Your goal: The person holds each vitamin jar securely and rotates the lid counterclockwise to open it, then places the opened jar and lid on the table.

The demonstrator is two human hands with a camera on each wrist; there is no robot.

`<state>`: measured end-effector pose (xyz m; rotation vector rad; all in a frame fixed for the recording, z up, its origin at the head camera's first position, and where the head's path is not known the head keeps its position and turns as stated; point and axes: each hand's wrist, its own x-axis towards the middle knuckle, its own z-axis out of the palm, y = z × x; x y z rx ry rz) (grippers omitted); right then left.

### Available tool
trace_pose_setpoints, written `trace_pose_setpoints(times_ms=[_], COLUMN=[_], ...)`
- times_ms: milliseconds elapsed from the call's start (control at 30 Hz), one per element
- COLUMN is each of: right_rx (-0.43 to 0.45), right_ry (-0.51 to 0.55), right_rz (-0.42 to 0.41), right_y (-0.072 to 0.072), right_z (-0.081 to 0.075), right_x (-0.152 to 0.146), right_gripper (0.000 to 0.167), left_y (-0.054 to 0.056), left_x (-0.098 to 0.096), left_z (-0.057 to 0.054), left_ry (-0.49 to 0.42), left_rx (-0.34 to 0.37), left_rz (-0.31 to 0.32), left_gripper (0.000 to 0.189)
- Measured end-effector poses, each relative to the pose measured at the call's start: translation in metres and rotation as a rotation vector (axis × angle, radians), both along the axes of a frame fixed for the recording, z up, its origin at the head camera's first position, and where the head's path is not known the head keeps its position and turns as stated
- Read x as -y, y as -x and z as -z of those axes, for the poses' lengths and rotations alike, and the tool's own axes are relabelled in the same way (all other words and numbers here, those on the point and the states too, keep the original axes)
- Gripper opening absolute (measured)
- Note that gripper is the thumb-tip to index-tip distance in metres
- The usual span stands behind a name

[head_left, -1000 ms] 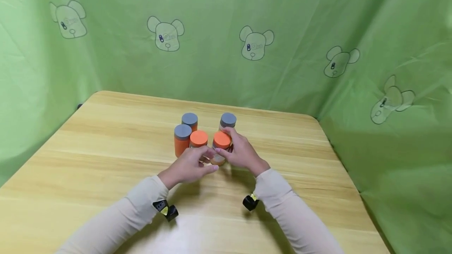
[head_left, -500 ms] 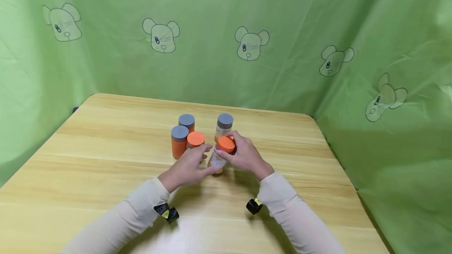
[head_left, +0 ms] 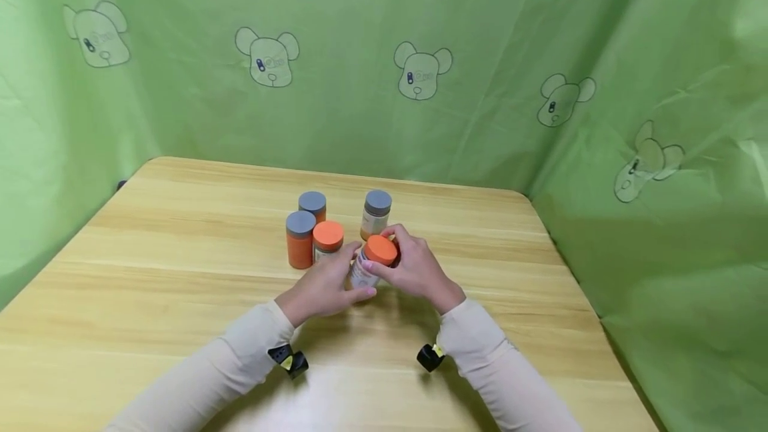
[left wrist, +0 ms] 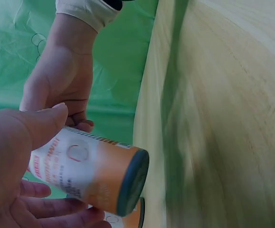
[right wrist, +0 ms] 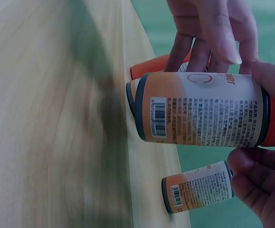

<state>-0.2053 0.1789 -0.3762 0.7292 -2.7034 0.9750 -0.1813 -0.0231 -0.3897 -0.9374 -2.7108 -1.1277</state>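
Note:
A supplement bottle [head_left: 363, 277] with an orange cap [head_left: 381, 250] tilts between my hands, its cap leaning to the right. My right hand [head_left: 417, 267] pinches it at the cap end, with thumb and fingers on opposite sides. Around the lower body curves my left hand [head_left: 321, 287], fingers behind and thumb in front; how firmly it touches is unclear. In the left wrist view, the bottle's [left wrist: 80, 166] dark base appears raised off the table. White and orange label print with a barcode faces the right wrist camera on the same bottle [right wrist: 206, 111].
Left of the hands stand an orange-capped bottle [head_left: 328, 236] and two grey-capped orange bottles, one nearer [head_left: 300, 243] and one behind [head_left: 312, 201]. Another grey-capped bottle [head_left: 376, 216] stands behind my right hand. Green curtain [head_left: 348, 125] surrounds the wooden table [head_left: 150, 272].
My right hand has drawn the orange-capped bottle away from its neighbour toward me and tilted it. My left hand has come closer around its lower body. The head view has shifted slightly.

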Motion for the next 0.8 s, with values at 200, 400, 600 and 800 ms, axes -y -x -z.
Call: trace_pose_setpoints(times_ms=[200, 400, 600, 800], right_rx=[0.01, 0.028, 0.022, 0.026], right_ry=[0.047, 0.075, 0.077, 0.043], right_rz=[-0.022, -0.026, -0.02, -0.034], right_y=[-0.004, -0.009, -0.013, -0.014], right_z=[-0.003, -0.007, -0.008, -0.007], right_x=[0.003, 0.006, 0.005, 0.0], right_gripper=[0.05, 0.05, 0.05, 0.049], left_y=[0.0, 0.002, 0.003, 0.002], left_x=[-0.002, -0.004, -0.007, -0.009], left_z=[-0.001, -0.002, -0.003, -0.004], left_ry=[0.009, -0.007, 0.001, 0.012], left_rx=[-0.014, -0.017, -0.01, -0.035], left_rz=[-0.005, 0.004, -0.025, -0.051], left_gripper=[0.077, 0.07, 0.064, 0.057])
